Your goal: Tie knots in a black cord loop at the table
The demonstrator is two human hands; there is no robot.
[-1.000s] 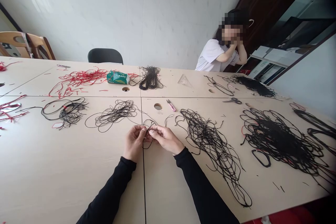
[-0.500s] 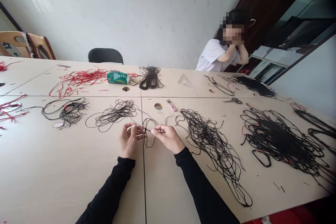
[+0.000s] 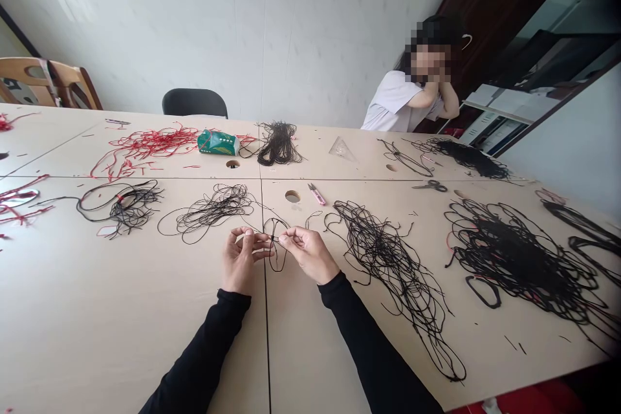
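My left hand [image 3: 241, 260] and my right hand [image 3: 310, 254] face each other above the pale table [image 3: 145, 310]. Their fingertips pinch a thin black cord [image 3: 276, 252] from either side. A small knot or crossing shows between them, and a loop of the cord hangs down onto the table. A loose tangle of black cord [image 3: 216, 206] lies just beyond my left hand. A larger tangle [image 3: 388, 272] lies to the right of my right hand.
Further black cord heaps [image 3: 514, 255] and red cord [image 3: 152, 142] cover the table. Pink snips [image 3: 316, 194], scissors [image 3: 431, 186], a green packet [image 3: 218, 142] and a clear triangle ruler [image 3: 342, 150] lie among them. A seated person [image 3: 402, 103] is beyond the far edge.
My hands, spread apart a second ago, now sit a little closer together. The right hand has shifted slightly left, and the cord loop hangs lower and narrower between them.
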